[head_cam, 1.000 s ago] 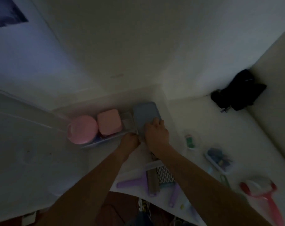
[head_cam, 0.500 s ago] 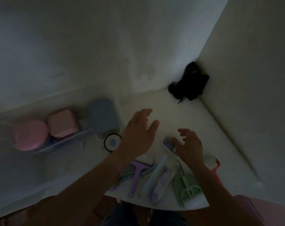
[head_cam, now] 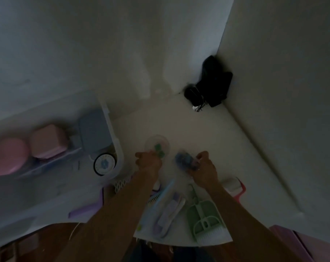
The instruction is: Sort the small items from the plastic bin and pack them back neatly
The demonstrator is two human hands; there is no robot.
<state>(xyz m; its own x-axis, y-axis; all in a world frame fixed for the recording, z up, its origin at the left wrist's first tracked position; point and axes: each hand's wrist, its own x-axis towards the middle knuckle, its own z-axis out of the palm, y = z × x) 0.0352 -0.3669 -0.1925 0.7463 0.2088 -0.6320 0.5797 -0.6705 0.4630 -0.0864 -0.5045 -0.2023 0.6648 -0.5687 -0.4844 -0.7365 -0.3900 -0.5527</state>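
- A clear plastic bin [head_cam: 111,129] sits at the far left on the white surface [head_cam: 207,133], its rounded near corner toward the hands.
- Inside the bin, from left to right: a round pink case [head_cam: 7,156], a square pink case [head_cam: 48,141] and a grey-blue case [head_cam: 94,129], all close together along one wall.
- A round black-rimmed dial [head_cam: 104,163] lies in the bin's near right corner, just beside the rim.
- Below the bin lies a purple flat piece [head_cam: 84,211], next to a white lattice piece [head_cam: 121,184]; what they are is too dim to tell.
- The left hand [head_cam: 148,161] is curled at the near edge of a small clear round container [head_cam: 157,145] holding green bits — the container lies just ahead of the grip, touching the fingertips; whether it is truly pinched I cannot tell.
- The right hand [head_cam: 204,168] is clenched around a small clear case of blue items [head_cam: 185,160], which sticks out of the grip up and to the left — blurred.
- Between and below the forearms lie a light blue comb [head_cam: 163,193], a lilac and white tool [head_cam: 170,212] and a green dustpan [head_cam: 204,214].
- A red and white item [head_cam: 234,188] lies just right of the right wrist.
- A black bundle [head_cam: 211,86] sits far back in the corner, well apart from the rest.
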